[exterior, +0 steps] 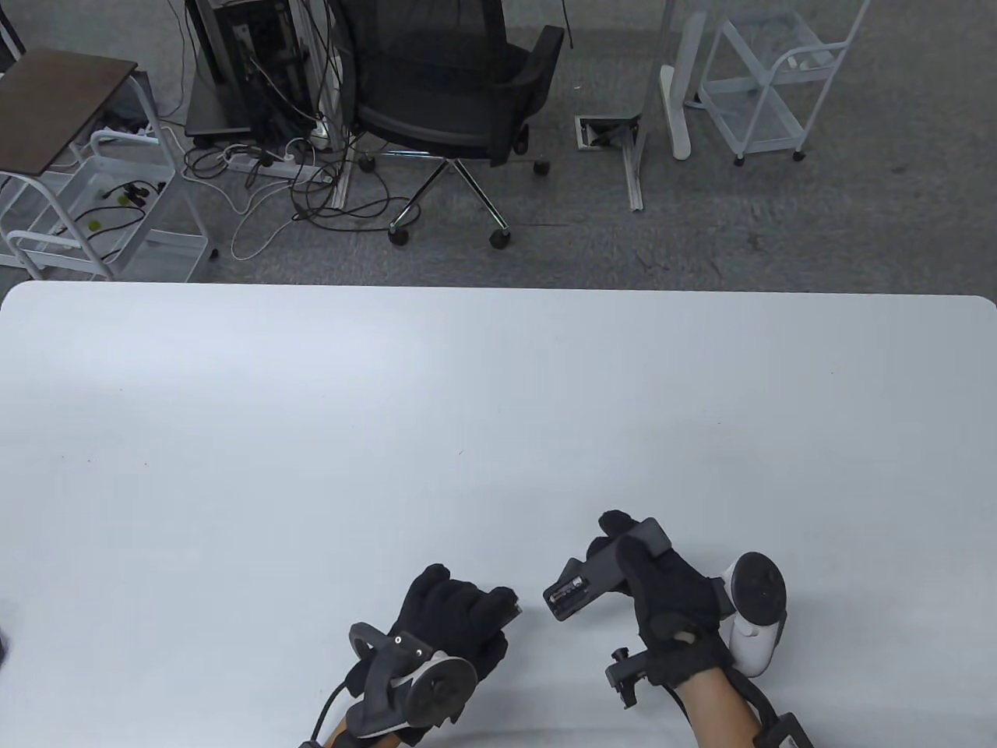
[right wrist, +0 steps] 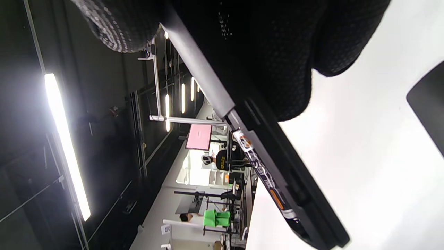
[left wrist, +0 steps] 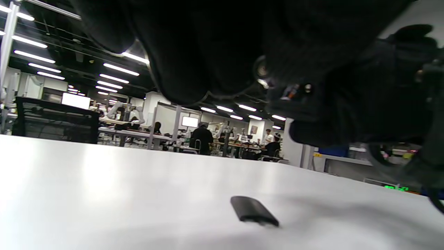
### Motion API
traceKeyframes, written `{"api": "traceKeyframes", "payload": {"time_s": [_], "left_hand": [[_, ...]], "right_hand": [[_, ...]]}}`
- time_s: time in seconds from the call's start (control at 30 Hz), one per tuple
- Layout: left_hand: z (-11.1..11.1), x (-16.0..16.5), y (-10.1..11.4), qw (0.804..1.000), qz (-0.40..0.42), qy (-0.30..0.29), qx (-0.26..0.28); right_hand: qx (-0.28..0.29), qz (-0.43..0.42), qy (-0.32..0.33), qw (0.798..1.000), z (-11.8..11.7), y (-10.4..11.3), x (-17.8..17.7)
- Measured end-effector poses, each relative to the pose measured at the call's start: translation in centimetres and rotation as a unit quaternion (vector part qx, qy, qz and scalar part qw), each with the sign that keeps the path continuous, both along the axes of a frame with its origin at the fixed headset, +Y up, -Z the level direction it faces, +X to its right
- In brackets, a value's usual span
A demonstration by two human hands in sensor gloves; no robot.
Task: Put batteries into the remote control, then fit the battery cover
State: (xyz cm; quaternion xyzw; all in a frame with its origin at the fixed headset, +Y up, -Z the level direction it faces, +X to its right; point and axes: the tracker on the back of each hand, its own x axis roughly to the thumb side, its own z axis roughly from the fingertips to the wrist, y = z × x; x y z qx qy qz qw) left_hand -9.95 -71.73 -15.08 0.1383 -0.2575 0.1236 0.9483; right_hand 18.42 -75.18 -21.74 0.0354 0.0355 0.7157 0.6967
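1. Nearest to me, at the near edge of the desk (exterior: pixel 234 405), my left hand (exterior: pixel 448 623) sits knuckles-up with the fingers curled loosely; I cannot tell whether they pinch anything.
2. Just under and ahead of that hand, the left wrist view shows the battery cover (left wrist: pixel 254 210) lying flat on the desk, a small dark curved piece, apart from the fingers hanging above it.
3. Slightly to the right, my right hand (exterior: pixel 662 592) grips the remote control (exterior: pixel 604 573) around its middle, holding it up off the desk with the back side facing up.
4. At the remote's near-left end the battery bay is open, and I can see a battery (exterior: pixel 567 594) seated inside it; the right wrist view shows the battery's printed label along the open slot.
5. My two hands are near each other but not touching, with a small gap of bare desk between the left fingertips and the remote's open end.
6. Further off, beyond the far edge of the desk, a black office chair (exterior: pixel 459 93) stands on the grey carpet beside a tangle of cables (exterior: pixel 273 171).
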Motion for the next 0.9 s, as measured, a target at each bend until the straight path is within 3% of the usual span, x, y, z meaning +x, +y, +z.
{"api": "traceKeyframes", "payload": {"time_s": [0.53, 0.9], "left_hand": [[0.8, 1.3, -0.2, 0.999, -0.015, -0.03, 0.002], [1.0, 1.8, -0.5, 0.999, -0.035, -0.03, 0.011]], "right_hand": [[-0.013, 0.012, 0.053, 0.998, 1.0, -0.7, -2.9], [-0.026, 0.027, 0.042, 0.998, 1.2, -0.6, -3.1]]}}
